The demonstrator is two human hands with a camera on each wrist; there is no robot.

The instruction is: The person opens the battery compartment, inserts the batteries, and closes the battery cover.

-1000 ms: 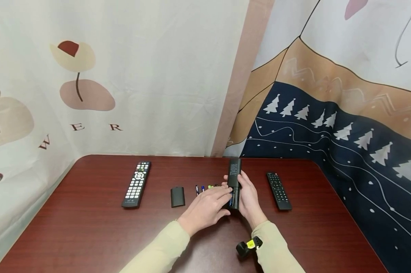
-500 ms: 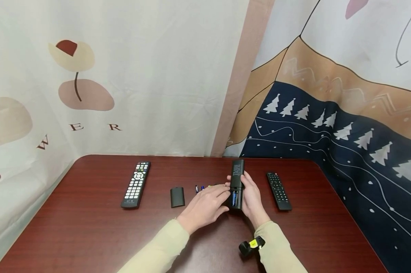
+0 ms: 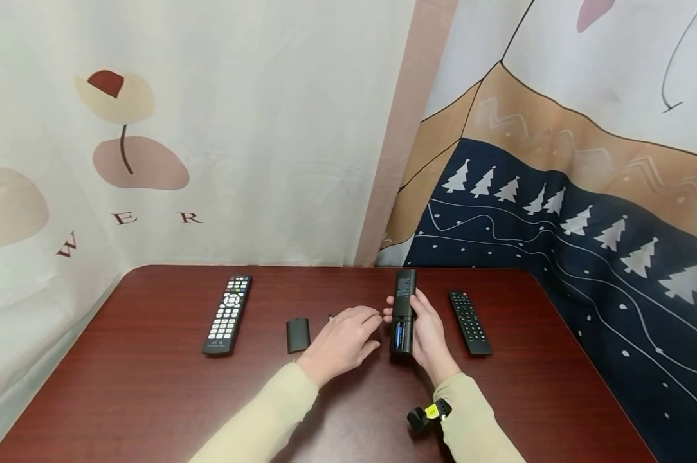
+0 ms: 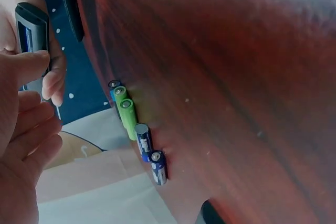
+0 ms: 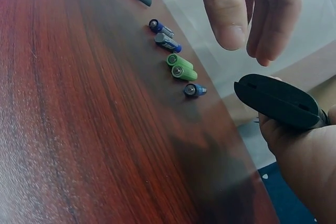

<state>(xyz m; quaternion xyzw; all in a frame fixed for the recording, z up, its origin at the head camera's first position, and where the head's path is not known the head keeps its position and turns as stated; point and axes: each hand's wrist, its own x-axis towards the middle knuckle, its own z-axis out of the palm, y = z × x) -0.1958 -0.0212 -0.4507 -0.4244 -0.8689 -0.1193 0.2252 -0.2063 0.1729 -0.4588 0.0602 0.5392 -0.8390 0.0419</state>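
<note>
Remote [image 3: 404, 297] | in right hand [image 3: 431, 334] (battery bay [image 3: 400, 335] uncovered) | left hand [image 3: 341, 342] near

Bright head view — dimmer, softer wrist views, glare on the tabletop [image 4: 283, 30].

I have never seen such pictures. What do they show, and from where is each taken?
There is no robot: these are a person's two bare hands. The wide view comes from a camera on the head, the other two from one on each wrist. The right hand holds a black remote; something blue shows in its open back. The left hand is beside it and holds nothing. On the brown table lie a remote with white buttons, a shorter remote, a dark piece that looks like a battery cover, and, clearest from the wrists, three bluish batteries and two green batteries.
</note>
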